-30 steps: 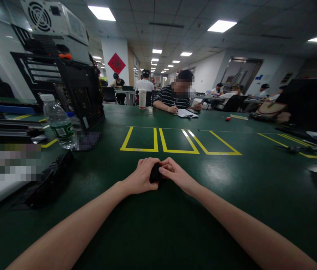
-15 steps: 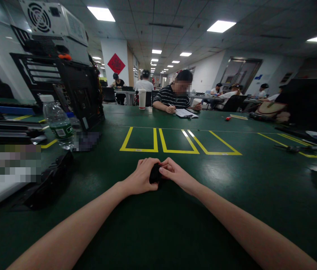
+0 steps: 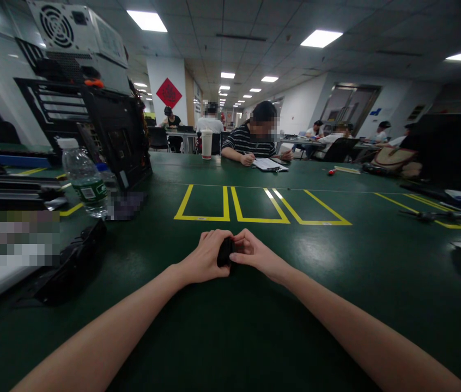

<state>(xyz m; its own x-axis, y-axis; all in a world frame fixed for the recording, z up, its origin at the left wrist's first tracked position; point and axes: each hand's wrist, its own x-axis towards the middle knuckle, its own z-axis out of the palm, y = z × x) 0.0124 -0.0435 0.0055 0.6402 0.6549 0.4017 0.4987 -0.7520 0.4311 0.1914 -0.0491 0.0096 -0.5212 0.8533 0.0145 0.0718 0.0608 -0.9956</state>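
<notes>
A small black object (image 3: pixel 225 252) sits between my two hands over the green table. Its kind cannot be made out, since fingers cover much of it. My left hand (image 3: pixel 206 255) is curled around its left side, fingers over the top and thumb along the bottom. From the right, my right hand (image 3: pixel 253 253) pinches at its right side, the thumb tip on the near face and the fingers bent behind. Beyond the hands, yellow tape outlines (image 3: pixel 201 219) mark the table surface.
To the left stand a plastic bottle (image 3: pixel 87 185), a black computer case (image 3: pixel 116 130) with a power supply (image 3: pixel 83 41) on top, and a black part (image 3: pixel 71 261). Across the table a person (image 3: pixel 250 141) writes on a clipboard (image 3: pixel 269 164) near a white cup (image 3: pixel 206 144).
My right thumb has shifted slightly left and down on the black object, and the right fingers have opened a little. My left hand keeps its hold in the same place.
</notes>
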